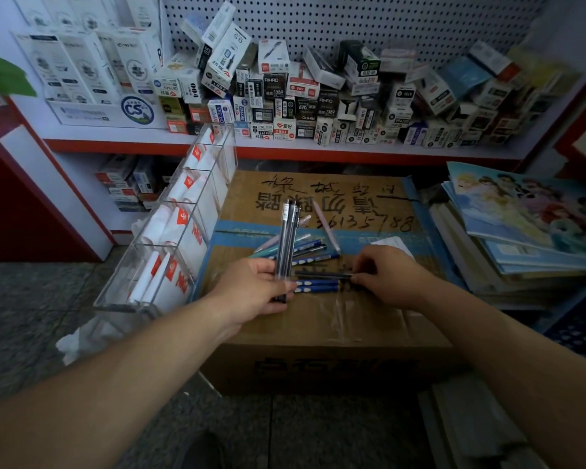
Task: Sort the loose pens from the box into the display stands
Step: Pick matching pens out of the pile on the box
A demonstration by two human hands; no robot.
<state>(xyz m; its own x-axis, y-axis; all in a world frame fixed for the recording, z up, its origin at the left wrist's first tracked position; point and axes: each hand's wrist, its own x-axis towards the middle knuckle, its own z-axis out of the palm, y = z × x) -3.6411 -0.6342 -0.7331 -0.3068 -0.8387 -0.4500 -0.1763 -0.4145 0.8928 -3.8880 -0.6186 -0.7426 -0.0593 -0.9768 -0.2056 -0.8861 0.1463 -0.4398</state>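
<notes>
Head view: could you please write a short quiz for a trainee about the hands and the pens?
1. True or false: the left hand grips several dark pens together.
2. Fill in: the right hand pinches a single dark pen lying on the ____.
3. Where is the clear display stand? A: left of the pens. B: right of them. C: on the books.
Key: 1 true; 2 cardboard box; 3 A.

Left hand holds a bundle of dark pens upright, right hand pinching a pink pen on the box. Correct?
One thing off: in the head view the right hand pinches a dark pen on the box, not a pink one. The pink pen lies farther back, untouched. The left hand does hold the bundle of dark pens upright.
</notes>
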